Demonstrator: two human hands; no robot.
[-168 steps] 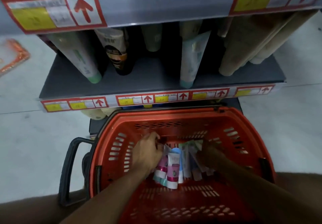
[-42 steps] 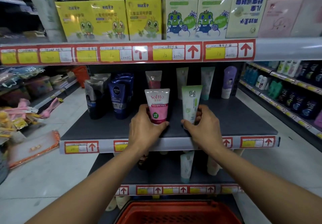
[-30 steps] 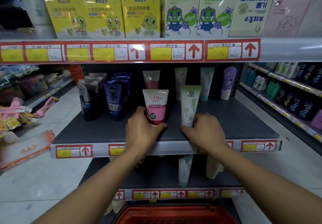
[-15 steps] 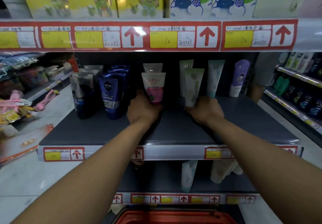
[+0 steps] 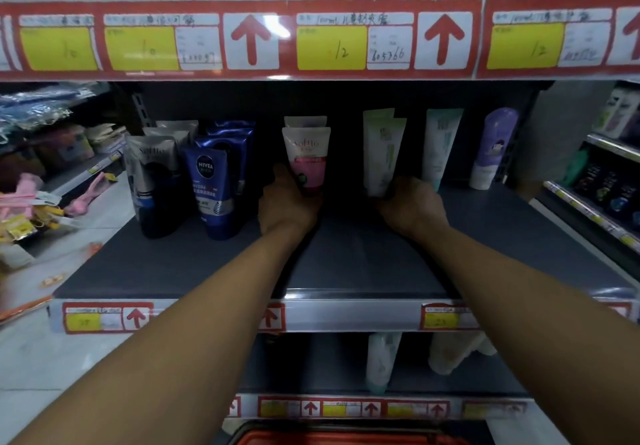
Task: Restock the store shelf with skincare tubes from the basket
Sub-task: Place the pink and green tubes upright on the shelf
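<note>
My left hand [image 5: 289,204] grips the pink tube [image 5: 306,159] by its base; my right hand [image 5: 412,207] grips the green tube [image 5: 382,157] at three o'clock. I should seat both upright, deep on the shelf [image 5: 346,264], then release gently.

Both forearms bare up to the frame edge, no sleeves; left hand [image 5: 287,207] and right hand [image 5: 414,207] are bare too.

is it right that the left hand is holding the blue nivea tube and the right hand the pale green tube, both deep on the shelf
Not quite. In the head view the left hand holds the pink and white tube, not the blue Nivea tube, which stands untouched to its left. The right hand does hold the pale green tube, both deep on the shelf.
</note>
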